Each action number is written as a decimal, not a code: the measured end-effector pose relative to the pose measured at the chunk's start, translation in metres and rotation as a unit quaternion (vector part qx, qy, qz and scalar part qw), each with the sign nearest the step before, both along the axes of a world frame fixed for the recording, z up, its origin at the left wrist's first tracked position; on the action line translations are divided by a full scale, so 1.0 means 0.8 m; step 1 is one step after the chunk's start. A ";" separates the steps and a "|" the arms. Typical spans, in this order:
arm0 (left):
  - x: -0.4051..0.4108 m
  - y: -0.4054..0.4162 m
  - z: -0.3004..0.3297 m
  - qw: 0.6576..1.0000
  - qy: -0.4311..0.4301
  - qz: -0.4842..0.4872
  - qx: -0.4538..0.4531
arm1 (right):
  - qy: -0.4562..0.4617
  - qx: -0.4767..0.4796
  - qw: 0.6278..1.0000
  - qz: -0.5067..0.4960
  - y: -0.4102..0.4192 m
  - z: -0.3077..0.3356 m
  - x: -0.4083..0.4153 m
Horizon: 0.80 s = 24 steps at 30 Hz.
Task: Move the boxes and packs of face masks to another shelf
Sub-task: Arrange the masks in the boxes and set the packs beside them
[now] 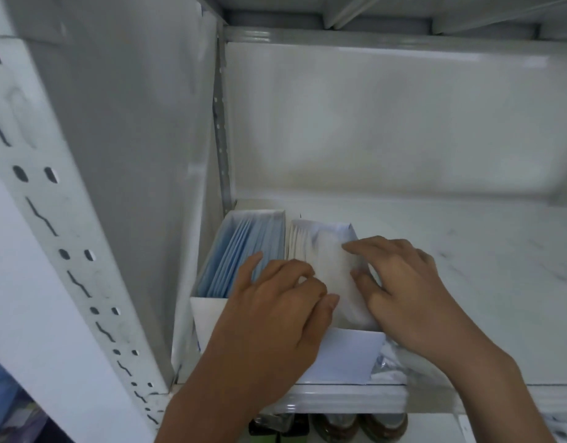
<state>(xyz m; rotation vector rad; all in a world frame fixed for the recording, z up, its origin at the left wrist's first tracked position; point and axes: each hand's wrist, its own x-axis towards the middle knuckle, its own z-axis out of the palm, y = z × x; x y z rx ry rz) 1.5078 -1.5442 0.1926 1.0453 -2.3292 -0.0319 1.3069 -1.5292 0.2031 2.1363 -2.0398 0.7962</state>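
Both hands work at the near left corner of the shelf (467,282): left hand (275,314) curls over the white masks (327,266), thumb pinching them, right hand (400,286) presses spread fingers on their right side. They stand in the right box (343,353), touching the box of blue masks (234,260) further left. Judged best: squeeze the stack evenly, seat it upright, then lift each box by its walls.

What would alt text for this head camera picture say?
Two bare hands, left hand and right hand, rest on white face masks in an open box on a white metal shelf. A box of blue masks stands directly left of it.
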 end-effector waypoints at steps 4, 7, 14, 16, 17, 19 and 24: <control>-0.014 0.001 0.005 0.999 0.001 -0.053 -0.004 | -0.124 0.037 0.991 0.045 -0.002 -0.002 0.006; -0.020 -0.003 0.008 0.998 -0.013 -0.068 0.003 | -0.170 0.075 0.981 0.045 -0.001 -0.005 0.002; -0.022 -0.016 0.013 0.999 -0.024 -0.025 -0.016 | -0.030 0.040 0.999 -0.007 0.005 0.011 0.007; -0.028 -0.020 0.020 0.998 -0.056 -0.017 0.003 | 0.023 0.055 0.998 -0.002 0.005 0.018 0.013; -0.031 -0.023 0.022 0.997 -0.074 -0.019 0.020 | 0.039 0.064 0.997 0.002 0.005 0.021 0.016; -0.032 -0.030 0.025 0.994 -0.089 -0.036 0.049 | 0.049 0.078 0.996 0.002 0.004 0.025 0.020; -0.035 -0.042 0.032 0.988 -0.033 -0.057 0.138 | 0.028 0.093 0.995 -0.001 -0.003 0.022 0.018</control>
